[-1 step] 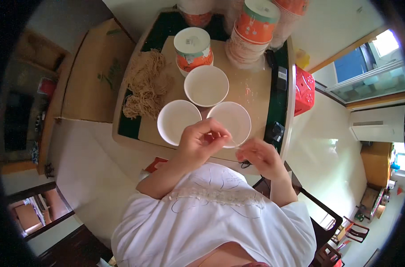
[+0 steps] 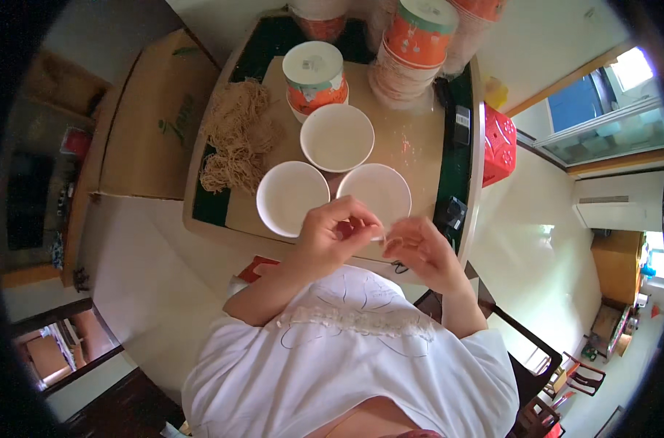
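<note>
Three white paper tubs stand together with their mouths up: a left tub (image 2: 293, 198), a right tub (image 2: 387, 191) and a far tub (image 2: 337, 138). In front of the two nearer ones are my hands, close together. My left hand (image 2: 338, 235) pinches thumb against forefinger, and a thin pale strand seems to run from its tips. Curled fingers of my right hand (image 2: 424, 252) hold what looks like the same strand, though it is too fine to trace fully. A heap of tan, noodle-like strands (image 2: 238, 135) lies to the left of the tubs.
Behind the tubs stand an upturned orange-and-green tub (image 2: 314, 69) and a taller stack of tubs (image 2: 417, 47). Small black devices (image 2: 452, 213) sit along the table's right side. A red stool (image 2: 498, 146) is beyond that edge; a cardboard box (image 2: 146, 124) stands left.
My right hand has shifted slightly left and up, nearer to my left hand. Its fingertips are a little more curled. The tubs and the heap have not been moved.
</note>
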The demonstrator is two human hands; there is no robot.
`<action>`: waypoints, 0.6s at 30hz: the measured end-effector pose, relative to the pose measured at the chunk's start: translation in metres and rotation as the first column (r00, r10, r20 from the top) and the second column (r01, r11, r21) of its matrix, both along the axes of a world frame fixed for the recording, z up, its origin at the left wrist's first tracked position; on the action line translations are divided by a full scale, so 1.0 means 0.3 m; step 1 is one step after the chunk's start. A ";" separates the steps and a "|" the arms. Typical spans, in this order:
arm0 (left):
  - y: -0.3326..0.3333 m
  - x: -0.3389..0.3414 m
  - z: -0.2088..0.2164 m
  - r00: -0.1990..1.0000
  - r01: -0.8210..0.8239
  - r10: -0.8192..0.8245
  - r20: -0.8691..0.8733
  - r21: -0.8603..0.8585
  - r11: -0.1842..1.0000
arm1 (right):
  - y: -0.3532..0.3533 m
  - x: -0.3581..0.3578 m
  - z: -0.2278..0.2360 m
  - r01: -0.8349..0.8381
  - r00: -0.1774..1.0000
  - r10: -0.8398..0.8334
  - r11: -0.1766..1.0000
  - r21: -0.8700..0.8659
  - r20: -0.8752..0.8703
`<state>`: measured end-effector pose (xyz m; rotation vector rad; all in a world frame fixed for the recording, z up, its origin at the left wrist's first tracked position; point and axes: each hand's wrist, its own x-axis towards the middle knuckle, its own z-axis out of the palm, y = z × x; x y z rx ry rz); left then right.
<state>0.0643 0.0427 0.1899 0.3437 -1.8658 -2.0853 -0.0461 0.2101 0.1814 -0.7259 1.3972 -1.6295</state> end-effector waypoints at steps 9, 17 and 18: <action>0.052 -0.036 -0.130 0.972 0.010 -0.054 0.230 0.185 0.983 | 0.024 0.030 -0.087 0.333 0.939 -0.314 0.931 0.147 -0.141; 0.084 -0.153 -0.367 0.966 0.067 0.012 0.259 -0.295 0.953 | 0.283 -0.259 -0.068 0.880 0.386 -0.800 0.468 -0.075 -0.460; 0.084 -0.189 -0.390 0.973 0.037 0.050 0.227 -0.366 0.930 | 0.321 -0.299 -0.062 0.915 0.233 -0.790 0.375 -0.147 -0.568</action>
